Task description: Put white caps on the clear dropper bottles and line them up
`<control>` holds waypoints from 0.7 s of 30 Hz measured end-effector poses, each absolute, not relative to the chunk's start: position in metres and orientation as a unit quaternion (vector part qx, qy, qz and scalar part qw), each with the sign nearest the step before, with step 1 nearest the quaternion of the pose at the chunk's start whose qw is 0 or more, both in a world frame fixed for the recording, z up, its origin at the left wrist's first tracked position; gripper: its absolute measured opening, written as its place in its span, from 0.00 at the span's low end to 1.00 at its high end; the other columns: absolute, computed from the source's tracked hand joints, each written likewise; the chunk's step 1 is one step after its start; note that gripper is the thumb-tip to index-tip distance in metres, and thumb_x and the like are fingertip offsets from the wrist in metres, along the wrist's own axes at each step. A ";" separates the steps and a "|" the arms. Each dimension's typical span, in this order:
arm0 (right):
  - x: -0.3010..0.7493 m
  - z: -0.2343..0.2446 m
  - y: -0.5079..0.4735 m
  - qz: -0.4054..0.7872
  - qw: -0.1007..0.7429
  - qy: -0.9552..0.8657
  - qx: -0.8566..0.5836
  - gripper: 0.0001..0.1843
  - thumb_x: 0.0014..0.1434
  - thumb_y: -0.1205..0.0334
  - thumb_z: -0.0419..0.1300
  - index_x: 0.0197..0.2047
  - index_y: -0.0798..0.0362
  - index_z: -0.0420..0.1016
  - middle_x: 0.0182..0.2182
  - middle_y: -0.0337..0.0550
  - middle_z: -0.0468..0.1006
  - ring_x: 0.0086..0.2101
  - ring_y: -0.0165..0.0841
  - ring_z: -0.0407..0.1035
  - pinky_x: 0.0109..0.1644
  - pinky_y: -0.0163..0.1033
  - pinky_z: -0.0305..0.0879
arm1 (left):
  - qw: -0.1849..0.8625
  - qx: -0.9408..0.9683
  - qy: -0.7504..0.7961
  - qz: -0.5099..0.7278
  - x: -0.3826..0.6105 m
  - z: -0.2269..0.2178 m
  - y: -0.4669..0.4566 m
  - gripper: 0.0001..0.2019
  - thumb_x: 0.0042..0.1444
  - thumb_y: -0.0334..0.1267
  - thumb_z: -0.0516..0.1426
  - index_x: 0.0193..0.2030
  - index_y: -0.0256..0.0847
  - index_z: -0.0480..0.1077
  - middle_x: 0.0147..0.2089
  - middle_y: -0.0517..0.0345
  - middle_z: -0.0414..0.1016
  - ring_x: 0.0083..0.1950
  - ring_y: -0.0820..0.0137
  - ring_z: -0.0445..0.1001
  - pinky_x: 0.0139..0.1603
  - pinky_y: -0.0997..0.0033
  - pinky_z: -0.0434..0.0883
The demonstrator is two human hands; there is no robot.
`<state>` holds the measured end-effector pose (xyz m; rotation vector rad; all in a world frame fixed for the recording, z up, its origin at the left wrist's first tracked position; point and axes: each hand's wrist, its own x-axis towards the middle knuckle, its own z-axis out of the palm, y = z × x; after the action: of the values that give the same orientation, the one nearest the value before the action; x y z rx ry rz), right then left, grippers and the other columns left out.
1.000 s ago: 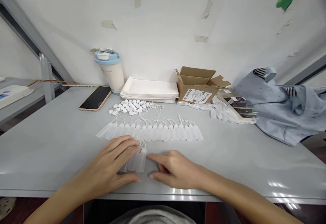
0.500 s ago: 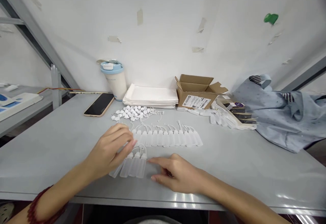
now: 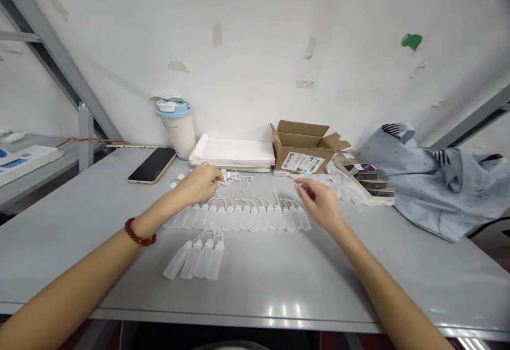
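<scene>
Left hand (image 3: 199, 182) on white caps (image 3: 233, 176); right hand (image 3: 319, 201) hovers near bottle row (image 3: 247, 217)

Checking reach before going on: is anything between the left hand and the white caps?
Nothing visible does. The left hand is right at the white caps; the bottle row lies nearer the person, by the wrist, not between.

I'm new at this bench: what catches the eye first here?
A long row of small clear bottles lies across the middle of the grey table, with four more bottles grouped nearer. The left hand is at a pile of white caps behind the row; the right hand hovers by its right end.
</scene>
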<state>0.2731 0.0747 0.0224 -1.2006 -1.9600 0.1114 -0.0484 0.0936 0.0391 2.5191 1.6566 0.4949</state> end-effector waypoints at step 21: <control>0.312 -0.022 0.124 -0.030 0.239 -0.817 -0.524 0.19 0.63 0.69 0.44 0.49 0.54 0.73 0.55 0.55 0.73 0.53 0.44 0.67 0.48 0.49 0.65 | 0.041 0.848 0.506 0.151 -0.057 0.026 0.087 0.11 0.55 0.36 0.51 0.31 0.40 0.75 0.35 0.48 0.76 0.44 0.56 0.69 0.43 0.61 0.66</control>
<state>0.3124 0.1239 -0.0222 -1.4358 -2.2357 -0.0819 -0.0574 0.0869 0.0255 2.5982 1.5485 0.4629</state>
